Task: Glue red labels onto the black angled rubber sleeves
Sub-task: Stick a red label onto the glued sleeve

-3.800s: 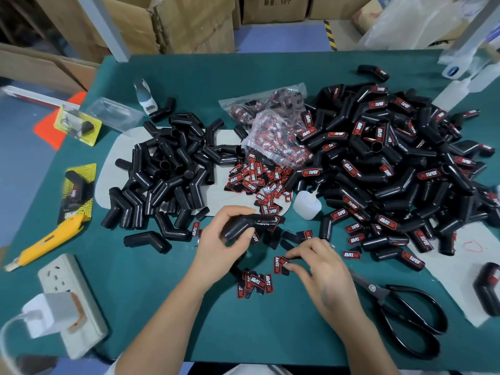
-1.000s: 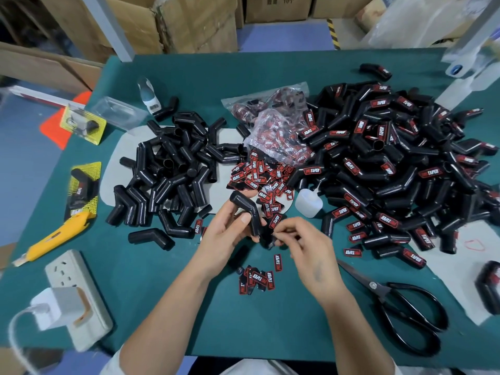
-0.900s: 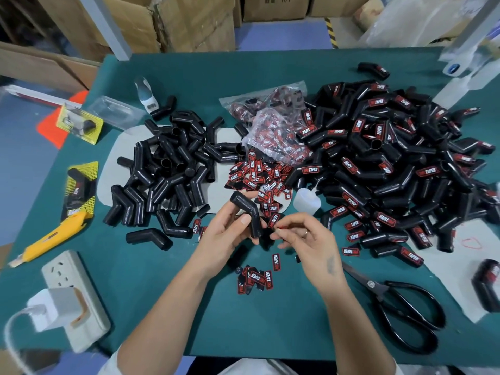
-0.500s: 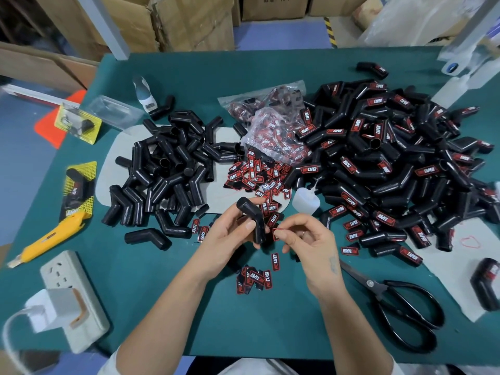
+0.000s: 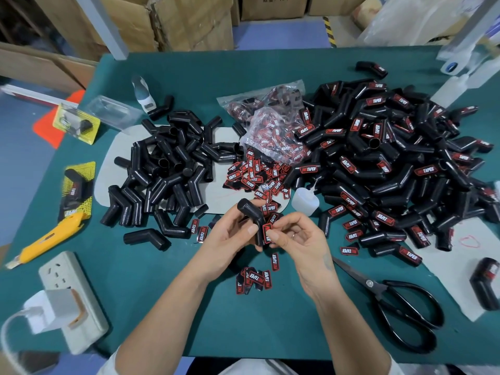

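- At the near edge of the green counter [image 5: 167, 307], a power strip [image 5: 73, 299] with a white charger plugged in sits to the left, black scissors [image 5: 400, 307] to the right, and a small cluster of spare labels [image 5: 254, 280] lies between the forearms.
- Just above that cluster, the left hand [image 5: 230, 239] grips one black angled sleeve [image 5: 251, 220] above the counter, fingers curled round its lower leg and thumb on its front.
- The right hand [image 5: 295, 239] pinches a red label [image 5: 267, 234] between thumb and forefinger against that lower leg; the step in hand appears to be seating the label on the rubber.
- The sleeve's closed end points up and away to the left; past the bend, its lower leg runs down toward the person, and the label's long axis lies along that leg.
- Whether glue is already under the label cannot be told from this angle, as the fingers cover the joint.
- Next, by this reading, comes squaring the label on the leg and pressing it flat until it holds, then sending the piece to the labelled heap.
- Beyond the hands, the small glue bottle [image 5: 304, 200] stands beside a scatter of loose labels [image 5: 254, 177].
- Farther back, unlabelled sleeves [image 5: 167, 169] are heaped at left, a bag of labels [image 5: 270, 125] lies at centre, and the large labelled heap [image 5: 392, 163] spreads at right.
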Tool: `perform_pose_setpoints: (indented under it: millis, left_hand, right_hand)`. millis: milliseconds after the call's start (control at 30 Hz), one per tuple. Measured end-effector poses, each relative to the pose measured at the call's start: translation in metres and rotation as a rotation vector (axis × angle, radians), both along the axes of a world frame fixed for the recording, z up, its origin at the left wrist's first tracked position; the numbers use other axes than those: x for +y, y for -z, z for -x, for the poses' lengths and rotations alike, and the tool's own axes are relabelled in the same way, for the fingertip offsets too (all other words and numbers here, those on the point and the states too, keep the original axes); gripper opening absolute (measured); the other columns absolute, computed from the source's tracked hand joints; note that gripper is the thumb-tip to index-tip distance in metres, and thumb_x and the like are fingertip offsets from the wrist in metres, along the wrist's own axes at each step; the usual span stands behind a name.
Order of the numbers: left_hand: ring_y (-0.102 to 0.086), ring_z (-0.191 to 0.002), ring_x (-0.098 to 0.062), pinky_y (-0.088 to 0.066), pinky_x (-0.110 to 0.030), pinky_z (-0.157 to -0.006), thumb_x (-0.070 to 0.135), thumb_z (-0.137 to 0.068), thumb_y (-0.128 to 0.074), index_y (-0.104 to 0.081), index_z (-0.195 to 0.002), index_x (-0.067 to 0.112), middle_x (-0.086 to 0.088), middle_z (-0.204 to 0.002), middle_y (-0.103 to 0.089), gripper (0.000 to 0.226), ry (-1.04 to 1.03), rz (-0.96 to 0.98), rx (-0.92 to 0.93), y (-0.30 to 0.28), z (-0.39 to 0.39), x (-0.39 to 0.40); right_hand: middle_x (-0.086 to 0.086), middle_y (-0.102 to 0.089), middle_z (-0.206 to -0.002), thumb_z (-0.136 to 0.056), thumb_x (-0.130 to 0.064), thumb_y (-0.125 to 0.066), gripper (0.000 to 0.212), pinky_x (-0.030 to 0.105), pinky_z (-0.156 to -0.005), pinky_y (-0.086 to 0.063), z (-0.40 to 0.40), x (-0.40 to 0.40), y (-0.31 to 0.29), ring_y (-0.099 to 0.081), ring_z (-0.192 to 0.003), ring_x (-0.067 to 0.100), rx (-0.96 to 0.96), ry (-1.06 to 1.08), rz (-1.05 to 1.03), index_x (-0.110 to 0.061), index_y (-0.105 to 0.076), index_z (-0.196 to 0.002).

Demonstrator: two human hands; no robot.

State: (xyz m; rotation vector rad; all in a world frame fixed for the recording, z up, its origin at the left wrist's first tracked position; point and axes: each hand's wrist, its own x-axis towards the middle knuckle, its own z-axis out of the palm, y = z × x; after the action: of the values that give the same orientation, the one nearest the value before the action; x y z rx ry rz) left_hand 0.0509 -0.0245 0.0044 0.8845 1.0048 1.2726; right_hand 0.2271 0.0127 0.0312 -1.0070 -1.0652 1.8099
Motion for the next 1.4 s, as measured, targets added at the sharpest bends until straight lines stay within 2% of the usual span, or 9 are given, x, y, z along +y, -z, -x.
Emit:
perform_pose_setpoints:
  millis: [500, 900, 1100, 1400]
  left_hand:
    - [-0.063, -0.095, -0.025, -0.057, -0.036, -0.078, 0.036, -0.103, -0.069, -0.057, -0.146, 0.023, -0.002, -0.114, -0.066, 0.046, 0.021, -0.001, 0.069, 0.0102, 0.0030, 0.0007]
    - [-0.064, -0.094, -0.023, -0.057, -0.036, -0.079, 0.037, -0.103, -0.069, -0.057, -0.146, 0.022, -0.004, -0.110, -0.066, 0.048, 0.023, 0.004, 0.065, 0.0098, 0.0031, 0.0011]
    - [-0.065, -0.101, -0.022, -0.057, -0.035, -0.078, 0.037, -0.102, -0.070, -0.058, -0.145, 0.024, -0.003, -0.114, -0.067, 0.047, 0.028, 0.000, 0.066, 0.0079, 0.0030, 0.0008]
    - [-0.061, -0.090, -0.025, -0.056, -0.037, -0.078, 0.038, -0.101, -0.071, -0.059, -0.145, 0.024, -0.008, -0.108, -0.063, 0.047, 0.017, 0.010, 0.036, 0.0090, 0.0026, 0.0014]
  right_hand:
    - [-0.006, -0.073, -0.083, -0.075, -0.010, -0.088, 0.027, 0.020, -0.076, -0.056, -0.0006, 0.0004, 0.0031, -0.068, -0.079, 0.008, -0.028, 0.001, 0.014, -0.033, -0.074, -0.083]
    - [-0.007, -0.073, -0.083, -0.076, -0.011, -0.086, 0.026, 0.019, -0.077, -0.055, -0.0016, 0.0004, 0.0020, -0.068, -0.080, 0.007, -0.039, -0.007, -0.001, -0.033, -0.073, -0.083]
    - [-0.007, -0.074, -0.084, -0.077, -0.012, -0.088, 0.027, 0.019, -0.078, -0.055, -0.0017, 0.0007, 0.0049, -0.068, -0.081, 0.007, -0.053, -0.002, -0.010, -0.033, -0.073, -0.085]
    - [-0.004, -0.073, -0.083, -0.076, -0.010, -0.085, 0.027, 0.017, -0.074, -0.054, -0.0045, 0.0014, 0.0027, -0.068, -0.079, 0.008, -0.012, 0.015, 0.001, -0.032, -0.073, -0.084]
